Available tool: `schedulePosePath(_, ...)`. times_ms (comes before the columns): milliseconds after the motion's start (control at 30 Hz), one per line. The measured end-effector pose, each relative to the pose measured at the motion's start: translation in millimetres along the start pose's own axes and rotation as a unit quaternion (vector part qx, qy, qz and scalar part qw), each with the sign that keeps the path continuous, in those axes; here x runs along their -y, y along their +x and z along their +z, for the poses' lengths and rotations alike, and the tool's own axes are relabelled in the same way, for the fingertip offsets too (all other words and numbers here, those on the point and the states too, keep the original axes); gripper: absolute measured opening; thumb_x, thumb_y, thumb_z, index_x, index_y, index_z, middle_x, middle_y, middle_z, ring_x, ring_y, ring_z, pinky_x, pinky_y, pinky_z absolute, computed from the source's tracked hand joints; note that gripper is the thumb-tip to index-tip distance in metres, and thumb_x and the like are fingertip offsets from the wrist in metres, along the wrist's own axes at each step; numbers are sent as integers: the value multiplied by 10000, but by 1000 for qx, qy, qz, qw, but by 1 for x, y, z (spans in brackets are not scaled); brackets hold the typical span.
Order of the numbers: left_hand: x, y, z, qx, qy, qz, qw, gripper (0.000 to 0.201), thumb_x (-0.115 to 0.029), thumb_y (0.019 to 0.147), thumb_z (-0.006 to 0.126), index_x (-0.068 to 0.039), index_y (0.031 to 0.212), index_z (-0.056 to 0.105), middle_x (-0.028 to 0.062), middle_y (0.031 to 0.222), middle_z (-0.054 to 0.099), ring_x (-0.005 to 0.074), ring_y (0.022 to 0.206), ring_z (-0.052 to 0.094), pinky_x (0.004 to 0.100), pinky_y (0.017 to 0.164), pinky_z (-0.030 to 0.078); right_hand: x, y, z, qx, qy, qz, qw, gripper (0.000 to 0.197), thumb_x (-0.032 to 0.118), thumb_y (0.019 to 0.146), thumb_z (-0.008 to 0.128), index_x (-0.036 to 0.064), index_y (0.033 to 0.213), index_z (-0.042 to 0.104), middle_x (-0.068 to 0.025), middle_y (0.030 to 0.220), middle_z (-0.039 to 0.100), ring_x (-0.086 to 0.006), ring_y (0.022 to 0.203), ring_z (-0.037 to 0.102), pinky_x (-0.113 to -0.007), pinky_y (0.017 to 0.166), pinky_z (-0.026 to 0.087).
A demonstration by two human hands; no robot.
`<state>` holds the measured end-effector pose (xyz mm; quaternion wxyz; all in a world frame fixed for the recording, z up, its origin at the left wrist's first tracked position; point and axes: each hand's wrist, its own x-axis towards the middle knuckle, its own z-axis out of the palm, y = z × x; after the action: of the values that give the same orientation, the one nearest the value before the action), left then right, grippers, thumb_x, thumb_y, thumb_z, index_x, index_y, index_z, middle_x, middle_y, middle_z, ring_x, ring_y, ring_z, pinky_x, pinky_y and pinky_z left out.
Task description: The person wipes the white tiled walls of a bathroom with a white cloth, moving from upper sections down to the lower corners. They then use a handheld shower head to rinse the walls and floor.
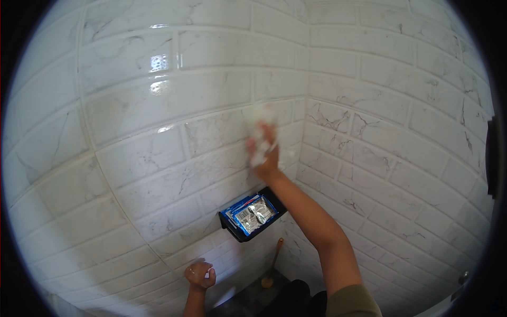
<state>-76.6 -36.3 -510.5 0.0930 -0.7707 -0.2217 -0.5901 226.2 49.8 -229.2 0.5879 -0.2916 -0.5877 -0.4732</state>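
Above the black shelf (274,199), your right hand (267,149) seems to be rubbing a blurred whitish thing (261,114) over the tiled wall (211,142); the next move probably calls for even pressure along the tiles above the shelf. That grip touches the whitish thing, but with the blur I cannot tell whether it clamps it. Below and left of the shelf, your left hand (199,273) has fingers bent, its contents unclear.

Glossy white, grey-veined tiles (134,111) cover the wall (216,90) facing my right hand (265,158) and the adjoining wall (391,142) to its right; light (159,63) glints well above my left hand (199,274); below both, dark floor (252,297).
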Motion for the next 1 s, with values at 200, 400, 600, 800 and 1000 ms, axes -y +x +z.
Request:
schedulePosePath(200,4,-2,-2,16,41,34,998,45,-142,726,622,-132,689,600,27,605,580,214,562,602,339,535,443,-14,33,-20,218,131,-161,954,381,168,754,665,149,1124,578,-150,1361,472,-340,1240,492,-510,1027,392)
schedulePosePath(400,7,-9,7,41,69,70,994,114,-227,762,623,-151,677,610,1,607,581,187,525,556,340,551,399,-111,-19,-22,-9,49,190,980,472,137,860,633,40,1277,435,-234,1245,521,-404,1130,525,-446,921,457)
schedulePosePath(600,1,-9,8,44,122,71,989,182,-287,800,590,-156,675,607,-2,618,581,180,520,537,343,560,356,-48,-201,-50,-2,-42,283,958,349,120,876,593,-15,1180,487,-207,956,610,-384,824,618,-435,701,496)
schedulePosePath(800,-1,-6,10,59,122,58,989,173,-275,790,603,-148,674,606,1,617,579,183,529,538,344,565,353,33,-323,-93,162,109,392,899,486,155,869,614,28,1313,463,-171,1304,521,-288,1241,481,-371,1039,382)
schedulePosePath(1000,-4,-6,9,74,101,47,991,145,-243,776,618,-144,671,604,8,634,586,190,550,550,347,589,377,-57,-159,-53,7,69,161,985,582,135,844,637,151,1341,336,-287,1410,390,-480,1281,405,-532,1078,305)
